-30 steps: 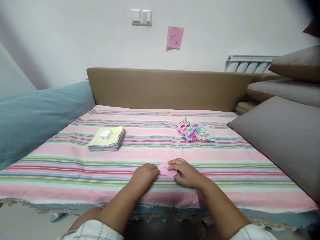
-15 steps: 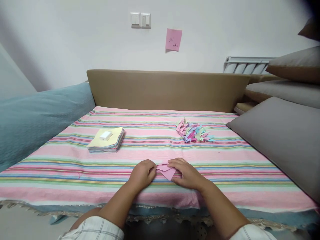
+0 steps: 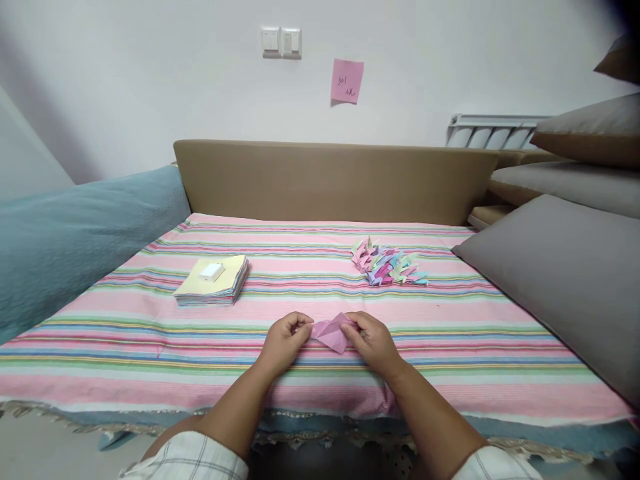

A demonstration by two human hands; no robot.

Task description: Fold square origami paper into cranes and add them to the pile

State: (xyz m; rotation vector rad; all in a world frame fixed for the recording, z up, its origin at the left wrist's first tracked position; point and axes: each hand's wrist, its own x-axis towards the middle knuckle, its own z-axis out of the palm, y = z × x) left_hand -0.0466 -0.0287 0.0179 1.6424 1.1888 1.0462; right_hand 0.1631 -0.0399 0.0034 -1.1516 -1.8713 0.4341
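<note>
A partly folded piece of pink paper (image 3: 330, 337) is held between my two hands, just above the striped cloth. My left hand (image 3: 287, 339) pinches its left corner between thumb and fingers. On the other side, my right hand (image 3: 373, 341) grips the right part, where one flap stands raised to a point. Beyond my right hand lies a pile of small folded paper pieces (image 3: 387, 265) in pink, purple, blue and green. Past my left hand sits a stack of square paper sheets (image 3: 230, 273), yellow on top, with a small white block (image 3: 212, 271) resting on it.
The striped cloth (image 3: 150, 340) covers the seat, with a brown backrest (image 3: 335, 180) behind. A blue-covered armrest (image 3: 90, 233) borders the left side. Grey cushions (image 3: 565, 273) are piled on the right. A pink note (image 3: 347, 81) and switches (image 3: 281, 42) are on the wall.
The pink paper has been lifted slightly and a flap on its right now stands up. My right hand has shifted its hold, from lying over the paper to pinching it.
</note>
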